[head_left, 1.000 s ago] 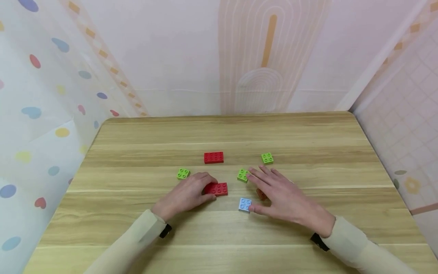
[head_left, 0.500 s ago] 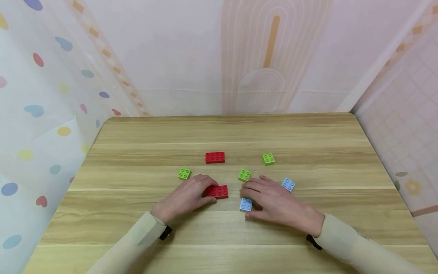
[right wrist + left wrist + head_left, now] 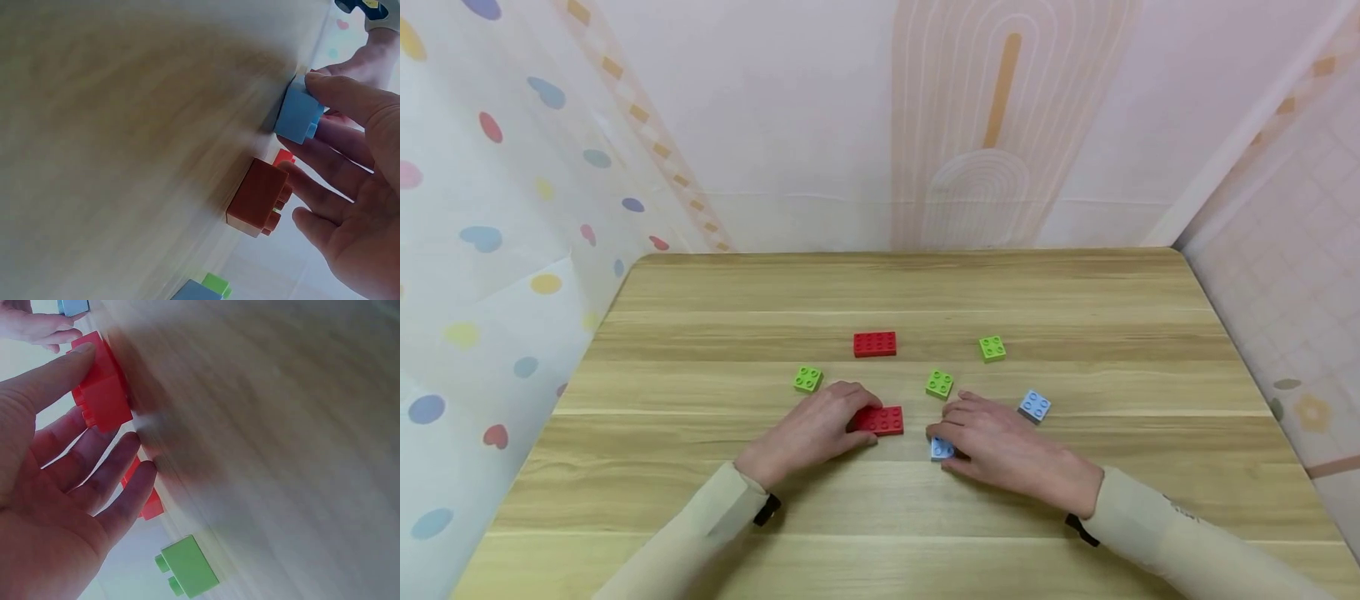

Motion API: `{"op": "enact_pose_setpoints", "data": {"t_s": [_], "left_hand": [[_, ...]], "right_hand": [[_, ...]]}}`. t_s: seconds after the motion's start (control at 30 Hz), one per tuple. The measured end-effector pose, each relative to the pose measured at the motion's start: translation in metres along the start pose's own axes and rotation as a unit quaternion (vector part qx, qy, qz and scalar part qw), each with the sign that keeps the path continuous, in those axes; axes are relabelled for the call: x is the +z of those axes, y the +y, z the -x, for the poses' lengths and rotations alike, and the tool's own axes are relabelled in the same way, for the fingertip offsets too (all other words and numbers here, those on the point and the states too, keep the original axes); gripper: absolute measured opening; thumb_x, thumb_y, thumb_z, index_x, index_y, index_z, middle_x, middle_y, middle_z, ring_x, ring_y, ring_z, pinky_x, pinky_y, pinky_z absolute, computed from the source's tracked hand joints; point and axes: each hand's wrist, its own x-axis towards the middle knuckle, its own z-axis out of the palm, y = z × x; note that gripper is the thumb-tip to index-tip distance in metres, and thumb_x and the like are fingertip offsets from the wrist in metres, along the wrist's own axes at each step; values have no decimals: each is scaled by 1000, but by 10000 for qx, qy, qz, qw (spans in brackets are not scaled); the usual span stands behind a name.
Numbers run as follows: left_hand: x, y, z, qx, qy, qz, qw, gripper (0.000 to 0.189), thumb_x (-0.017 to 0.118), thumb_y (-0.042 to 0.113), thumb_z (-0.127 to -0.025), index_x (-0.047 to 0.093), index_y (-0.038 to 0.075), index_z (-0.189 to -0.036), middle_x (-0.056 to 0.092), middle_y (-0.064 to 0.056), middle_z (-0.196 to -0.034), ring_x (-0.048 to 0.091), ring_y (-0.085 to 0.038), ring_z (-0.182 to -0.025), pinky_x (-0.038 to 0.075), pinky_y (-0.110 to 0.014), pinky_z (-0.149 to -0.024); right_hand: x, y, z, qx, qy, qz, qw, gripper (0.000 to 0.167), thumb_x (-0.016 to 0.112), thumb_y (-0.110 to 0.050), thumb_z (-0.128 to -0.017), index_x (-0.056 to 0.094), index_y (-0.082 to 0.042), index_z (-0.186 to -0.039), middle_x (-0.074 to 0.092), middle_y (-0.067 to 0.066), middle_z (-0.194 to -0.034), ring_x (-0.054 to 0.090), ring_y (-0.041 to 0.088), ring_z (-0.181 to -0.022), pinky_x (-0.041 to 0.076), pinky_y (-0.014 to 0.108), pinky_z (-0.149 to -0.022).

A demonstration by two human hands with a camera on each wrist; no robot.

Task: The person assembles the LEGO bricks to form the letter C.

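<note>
My left hand [image 3: 815,427] grips a red eight-stud toy building brick [image 3: 883,421] by its left end; in the left wrist view the thumb lies on the near side of that brick [image 3: 106,394]. To the right, my right hand [image 3: 1003,450] pinches a light blue four-stud brick [image 3: 942,450] between thumb and fingers. Both bricks are on or very close to the table. Under the right palm, hidden from the head view, stands a brown brick [image 3: 257,197] beside the ring and little fingers. A second light blue brick [image 3: 1035,405] lies just beyond the right hand.
Another red brick [image 3: 875,343] lies farther back on the wooden table [image 3: 737,292]. Three green bricks are spread about: one left [image 3: 808,379], one central [image 3: 939,383], one back right [image 3: 992,348]. Patterned cloth [image 3: 790,125] hangs behind the table and at both sides.
My right hand has moved left and its fingers have closed on the light blue brick. The second light blue brick has come into sight behind it. My left hand keeps its hold.
</note>
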Motion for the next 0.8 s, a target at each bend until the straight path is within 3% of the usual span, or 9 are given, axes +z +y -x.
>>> {"op": "enact_pose_setpoints", "data": {"t_s": [0.17,0.37,0.53,0.8], "left_hand": [[0,2,-2,147,47,-107,9998,38,80,29,-93,70,7,-122,71,-4,-116,65,-21,-110,55,-40,-99],[1,8,-3,113,-55,81,9999,38,79,30,-94,70,7,-123,70,-4,-117,65,-20,-110,56,-39,-98],[2,16,-6,116,-243,327,9991,37,78,30,-95,70,8,-123,70,-3,-117,65,-17,-108,56,-38,-98],[7,25,-11,289,-297,546,9976,35,80,27,-93,70,8,-121,70,-2,-116,66,-15,-106,57,-34,-95]], "right_hand": [[0,2,4,69,415,-192,9989,39,80,-27,-93,72,-10,-127,72,1,-119,65,18,-117,42,46,-117],[-4,5,9,435,741,-817,9929,41,80,-22,-93,70,-10,-131,70,1,-120,65,13,-104,59,33,-93],[-6,6,11,614,848,-1209,9871,46,79,-19,-94,67,-8,-136,67,2,-123,62,10,-95,59,27,-82],[-5,8,12,696,1082,-1445,9811,48,79,-15,-93,64,-5,-138,68,2,-120,61,11,-90,57,26,-78]]}}
